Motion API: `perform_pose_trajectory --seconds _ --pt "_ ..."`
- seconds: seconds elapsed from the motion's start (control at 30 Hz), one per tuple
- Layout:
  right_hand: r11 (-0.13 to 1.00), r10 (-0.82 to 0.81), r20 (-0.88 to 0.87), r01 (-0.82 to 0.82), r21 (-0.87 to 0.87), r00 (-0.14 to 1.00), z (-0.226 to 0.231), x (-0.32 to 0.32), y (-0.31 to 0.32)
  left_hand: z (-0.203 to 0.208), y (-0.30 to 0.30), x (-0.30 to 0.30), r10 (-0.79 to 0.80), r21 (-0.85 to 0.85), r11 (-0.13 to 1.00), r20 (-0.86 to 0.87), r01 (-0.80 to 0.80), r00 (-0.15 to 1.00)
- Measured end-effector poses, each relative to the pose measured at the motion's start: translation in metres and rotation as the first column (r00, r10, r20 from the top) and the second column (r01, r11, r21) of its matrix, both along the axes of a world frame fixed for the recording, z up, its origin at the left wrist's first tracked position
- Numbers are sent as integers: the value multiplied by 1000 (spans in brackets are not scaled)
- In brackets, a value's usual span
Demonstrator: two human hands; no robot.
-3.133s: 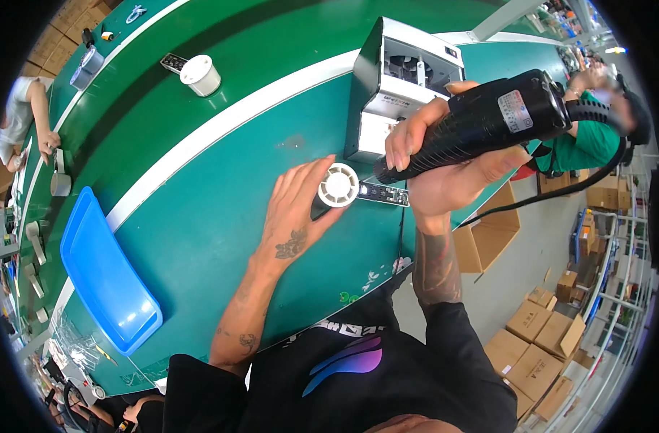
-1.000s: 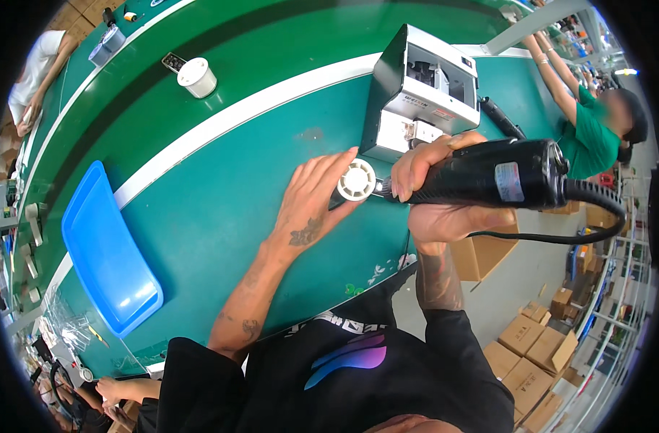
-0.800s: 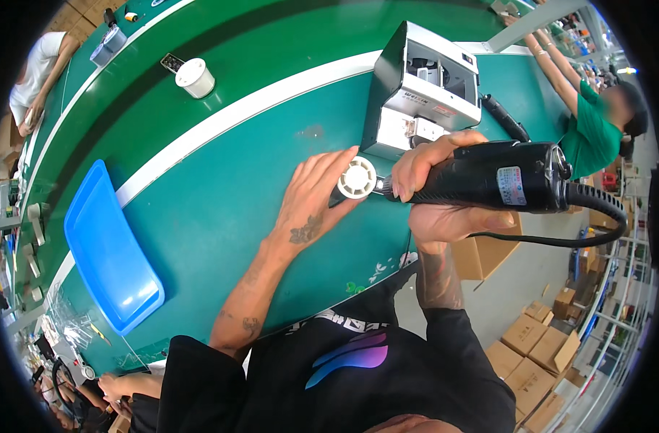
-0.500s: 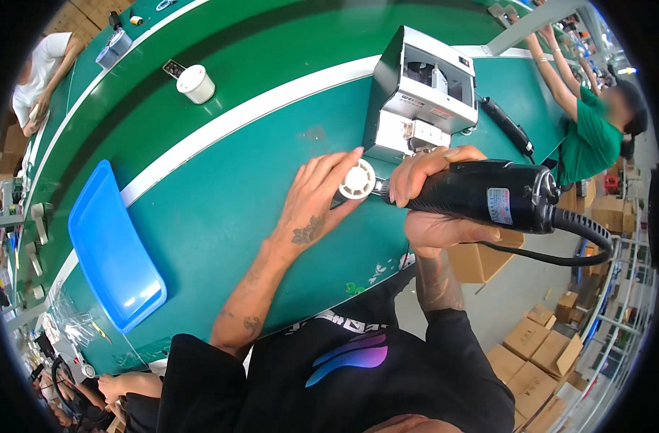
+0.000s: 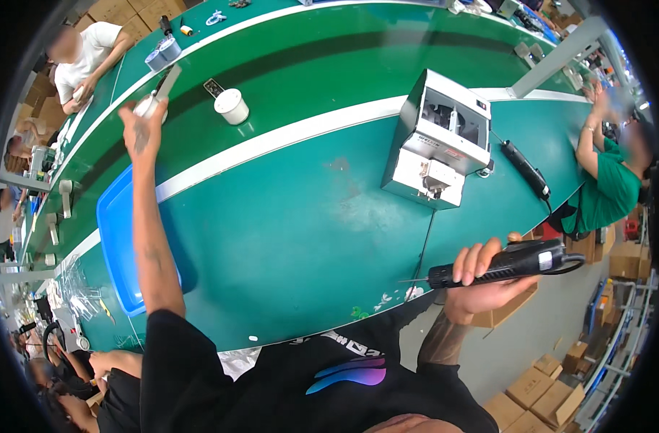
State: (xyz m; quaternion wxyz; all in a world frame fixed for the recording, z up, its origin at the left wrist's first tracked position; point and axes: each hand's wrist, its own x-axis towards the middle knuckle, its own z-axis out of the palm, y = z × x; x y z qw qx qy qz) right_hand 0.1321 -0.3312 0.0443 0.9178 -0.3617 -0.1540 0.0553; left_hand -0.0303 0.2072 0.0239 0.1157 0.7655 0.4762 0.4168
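My left hand (image 5: 141, 133) is stretched far out to the left over the green conveyor belt, beyond the blue tray. Its fingers are closed round a white round housing (image 5: 150, 108) with a flat greyish strip sticking up from it; the hand hides part of this piece. Close to my body on the right, my right hand (image 5: 481, 281) grips a black electric screwdriver (image 5: 521, 263), its thin bit pointing left over the table edge. A second white cup-shaped housing (image 5: 232, 108) with a dark-faced strip lies on the belt, right of my left hand.
A silver and black screw feeder machine (image 5: 445, 137) stands on the green table (image 5: 293, 238). Another black electric screwdriver (image 5: 526, 169) lies beside it. The blue tray (image 5: 120, 252) is at left, under my forearm. Co-workers sit at left and right; cardboard boxes (image 5: 542, 390) stand at lower right.
My left hand has swung from the screwdriver tip out left to the belt, with a white housing in it. My right hand has lowered the screwdriver toward my body, away from the screw feeder.
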Motion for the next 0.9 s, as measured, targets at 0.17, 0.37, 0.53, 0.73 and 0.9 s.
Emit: perform_pose_trajectory --seconds 0.17,0.37,0.53,0.73,0.9 --pt "993 97 -79 -102 -58 992 -9 -7 -3 -131 188 -52 206 16 977 -305 -211 930" --pt "993 -53 -104 41 -110 993 -19 -14 -27 -123 98 43 525 1 843 -224 -538 821" --pt "961 -50 -441 163 223 896 11 4 -21 -49 -80 115 -14 -195 981 -48 4 999" --pt "727 564 26 -511 459 825 11 42 -19 -55 -91 98 -251 -158 941 272 301 929" --pt "988 52 280 -90 125 959 72 47 30 9 -213 64 -756 -234 523 316 820 572"
